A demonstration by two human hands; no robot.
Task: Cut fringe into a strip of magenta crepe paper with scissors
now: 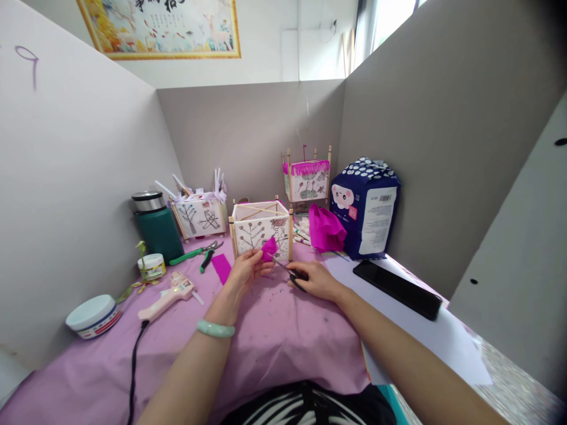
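My left hand [248,270] pinches a small piece of magenta crepe paper [269,248] between thumb and fingers. In my right hand [318,282] is a pair of black-handled scissors [297,277], its blades pointing left and meeting the paper's edge. How far apart the blades are I cannot tell. Just behind both hands stands a box-shaped paper lantern [257,230] with a wooden stick frame and plant drawings on its white side. A flat magenta paper strip [221,268] lies on the cloth left of my left hand.
Left are a glue gun [170,298], green-handled pliers [192,255], a white tub [94,316] and a green thermos [157,227]. A fringed lantern [309,180], crumpled magenta paper [326,229] and a dark blue package [365,206] stand behind right. A black phone [397,288] rests on white paper [425,339].
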